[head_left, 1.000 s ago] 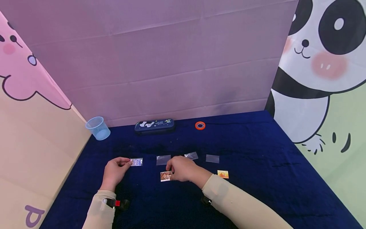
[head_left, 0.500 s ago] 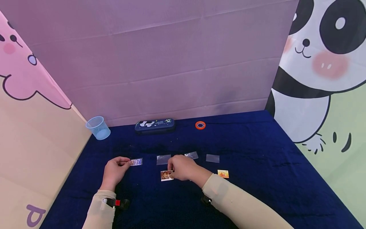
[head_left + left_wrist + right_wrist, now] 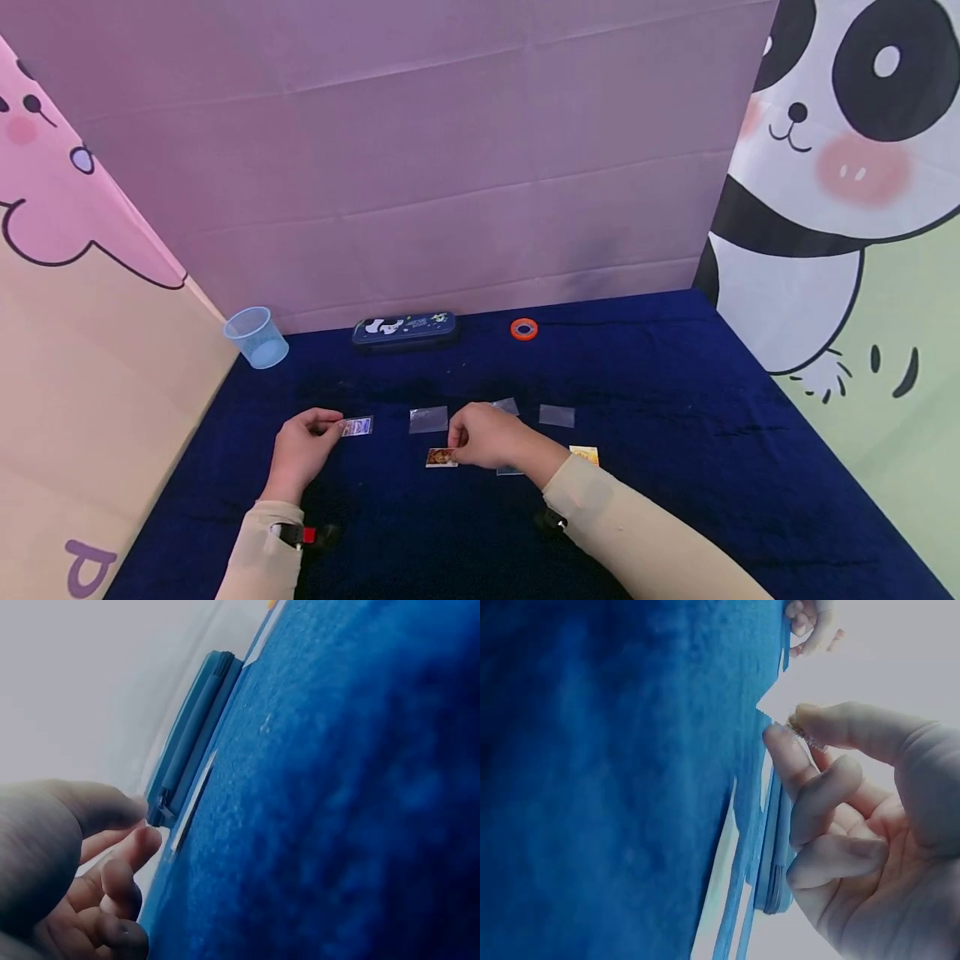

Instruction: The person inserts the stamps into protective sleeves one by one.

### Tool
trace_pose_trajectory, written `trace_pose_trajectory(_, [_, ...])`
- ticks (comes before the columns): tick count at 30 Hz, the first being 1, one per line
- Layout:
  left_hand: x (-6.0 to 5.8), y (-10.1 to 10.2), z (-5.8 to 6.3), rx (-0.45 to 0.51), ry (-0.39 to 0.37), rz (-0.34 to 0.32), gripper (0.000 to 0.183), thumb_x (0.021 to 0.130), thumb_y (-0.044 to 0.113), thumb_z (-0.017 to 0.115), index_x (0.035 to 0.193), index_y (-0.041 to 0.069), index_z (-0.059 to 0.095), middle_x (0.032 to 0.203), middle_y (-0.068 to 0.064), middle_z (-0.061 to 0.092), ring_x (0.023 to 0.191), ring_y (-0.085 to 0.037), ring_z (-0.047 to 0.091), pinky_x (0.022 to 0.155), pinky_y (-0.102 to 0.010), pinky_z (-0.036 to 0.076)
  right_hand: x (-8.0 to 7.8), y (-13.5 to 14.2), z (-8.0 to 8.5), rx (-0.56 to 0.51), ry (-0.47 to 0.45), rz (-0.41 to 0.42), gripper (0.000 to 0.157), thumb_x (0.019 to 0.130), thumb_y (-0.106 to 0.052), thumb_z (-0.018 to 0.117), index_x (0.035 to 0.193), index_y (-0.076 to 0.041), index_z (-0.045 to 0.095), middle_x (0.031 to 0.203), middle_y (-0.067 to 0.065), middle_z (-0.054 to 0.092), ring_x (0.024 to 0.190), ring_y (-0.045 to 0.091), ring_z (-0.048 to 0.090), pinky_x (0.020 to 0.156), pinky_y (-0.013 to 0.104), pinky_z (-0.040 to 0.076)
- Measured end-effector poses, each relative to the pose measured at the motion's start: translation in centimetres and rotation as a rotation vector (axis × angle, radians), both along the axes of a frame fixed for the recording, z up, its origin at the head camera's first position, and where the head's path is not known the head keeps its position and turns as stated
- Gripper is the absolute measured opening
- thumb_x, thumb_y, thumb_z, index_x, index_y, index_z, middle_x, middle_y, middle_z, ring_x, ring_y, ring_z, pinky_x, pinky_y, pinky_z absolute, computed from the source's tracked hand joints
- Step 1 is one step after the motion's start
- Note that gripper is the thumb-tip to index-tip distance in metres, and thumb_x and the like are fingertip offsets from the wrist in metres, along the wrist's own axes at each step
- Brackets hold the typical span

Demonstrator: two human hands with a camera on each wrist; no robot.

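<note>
My left hand (image 3: 303, 446) pinches the left edge of a small blue-violet stamp in a clear sleeve (image 3: 360, 427), close over the cloth. In the left wrist view, the thumb and index fingertip of the left hand (image 3: 112, 889) come close together. Between thumb and index finger, my right hand (image 3: 491, 437) holds a brown picture stamp (image 3: 441, 457). The right wrist view shows its pale back with a toothed edge (image 3: 778, 696), raised and tilted. Just below the right hand, a bluish stamp (image 3: 509, 472) is mostly hidden. A yellow stamp (image 3: 584, 455) lies beside the right wrist.
Clear sleeves lie in a row: one left (image 3: 428, 419), one behind the right hand (image 3: 506, 406), one right (image 3: 557, 416). Further back stand a blue cup (image 3: 257, 337), a panda pencil case (image 3: 405, 330) and an orange tape roll (image 3: 524, 329). Dark blue cloth (image 3: 675, 500) covers the table.
My right hand has shifted slightly right and away with the brown stamp, which now looks flatter in the head view. The bluish stamp below that hand has come into sight. The left hand stays put.
</note>
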State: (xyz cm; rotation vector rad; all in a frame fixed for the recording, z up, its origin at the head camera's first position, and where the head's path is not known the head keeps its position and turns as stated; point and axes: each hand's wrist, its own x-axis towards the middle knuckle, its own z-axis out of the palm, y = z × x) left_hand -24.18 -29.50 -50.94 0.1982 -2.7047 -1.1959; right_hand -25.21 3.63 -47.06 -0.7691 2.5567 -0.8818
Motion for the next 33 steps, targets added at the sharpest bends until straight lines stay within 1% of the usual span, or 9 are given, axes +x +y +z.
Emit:
trace_pose_trajectory(4, [0.2,0.9,0.5,-0.021,0.051,-0.043,0.015,0.099,0.022,0.074,0.109,0.012,0.077,0.099,-0.007,0.073,0.071,-0.021,0.057,0.062,-0.033,0.046,-0.3,1.1,-0.1,-0.069,-0.028,-0.004,0.016,0.094,-0.014,0.078,0.082,-0.022,0.070,0.084,-0.007,0.066,0.072,0.012,0.061,0.066,0.032,0.052])
trace_pose_trajectory(7, [0.4,1.6,1.0,-0.030,0.066,-0.067,0.016,0.099,0.021,0.074,0.111,0.012,0.077,0.100,-0.007,0.072,0.070,-0.021,0.056,0.060,-0.032,0.046,-0.4,1.9,-0.2,-0.107,-0.032,-0.008,0.014,0.094,-0.012,0.078,0.084,-0.020,0.072,0.085,-0.006,0.066,0.074,0.013,0.061,0.067,0.034,0.052])
trace_pose_trajectory(11, [0.7,2.7,1.7,-0.043,0.050,-0.110,0.018,0.100,0.022,0.073,0.115,0.012,0.076,0.101,-0.005,0.071,0.070,-0.022,0.055,0.058,-0.032,0.046,-0.5,3.0,-0.4,-0.121,-0.022,-0.022,0.013,0.094,-0.012,0.078,0.085,-0.020,0.073,0.084,-0.005,0.066,0.074,0.014,0.060,0.068,0.035,0.052])
trace_pose_trajectory(14, [1.0,3.7,2.3,-0.054,0.033,-0.142,0.019,0.100,0.023,0.073,0.116,0.013,0.075,0.100,-0.003,0.071,0.074,-0.022,0.056,0.062,-0.032,0.049,-0.4,3.7,-0.3,-0.121,-0.011,-0.044,0.014,0.095,-0.013,0.077,0.084,-0.021,0.072,0.082,-0.005,0.065,0.074,0.015,0.060,0.068,0.035,0.050])
trace_pose_trajectory(17, [1.0,4.6,2.6,-0.083,0.021,-0.170,0.020,0.100,0.023,0.074,0.117,0.014,0.075,0.101,-0.002,0.071,0.079,-0.020,0.059,0.067,-0.034,0.051,-0.3,4.5,0.1,-0.131,-0.001,-0.063,0.014,0.096,-0.012,0.076,0.085,-0.021,0.072,0.082,-0.005,0.065,0.073,0.015,0.058,0.067,0.035,0.050])
trace_pose_trajectory(20, [0.6,5.4,2.6,-0.131,0.014,-0.202,0.023,0.099,0.024,0.075,0.119,0.013,0.073,0.104,-0.002,0.071,0.081,-0.017,0.060,0.070,-0.035,0.051,-0.2,5.3,0.3,-0.150,-0.004,-0.089,0.013,0.095,-0.010,0.075,0.088,-0.020,0.073,0.084,-0.005,0.065,0.073,0.015,0.057,0.066,0.035,0.049])
trace_pose_trajectory(26, [-0.9,7.0,1.8,-0.207,-0.022,-0.275,0.029,0.096,0.027,0.079,0.122,0.016,0.072,0.111,-0.003,0.070,0.076,-0.015,0.056,0.067,-0.036,0.048,0.0,6.9,0.6,-0.187,0.010,-0.127,0.011,0.094,-0.009,0.072,0.091,-0.019,0.074,0.088,-0.005,0.067,0.073,0.016,0.057,0.064,0.035,0.048])
trace_pose_trajectory(30, [-1.3,8.0,1.5,-0.236,-0.049,-0.283,0.031,0.094,0.027,0.081,0.122,0.017,0.073,0.113,-0.003,0.068,0.077,-0.015,0.057,0.068,-0.036,0.050,0.1,8.1,0.3,-0.198,0.034,-0.153,0.011,0.095,-0.010,0.070,0.092,-0.019,0.075,0.091,-0.005,0.067,0.073,0.016,0.056,0.062,0.034,0.047])
trace_pose_trajectory(33, [-1.6,8.9,1.4,-0.265,-0.064,-0.284,0.037,0.093,0.029,0.082,0.126,0.015,0.073,0.116,-0.004,0.067,0.084,-0.017,0.061,0.076,-0.041,0.054,0.2,9.2,0.1,-0.199,0.046,-0.184,0.011,0.096,-0.011,0.070,0.093,-0.020,0.075,0.091,-0.005,0.066,0.070,0.015,0.055,0.060,0.033,0.046])
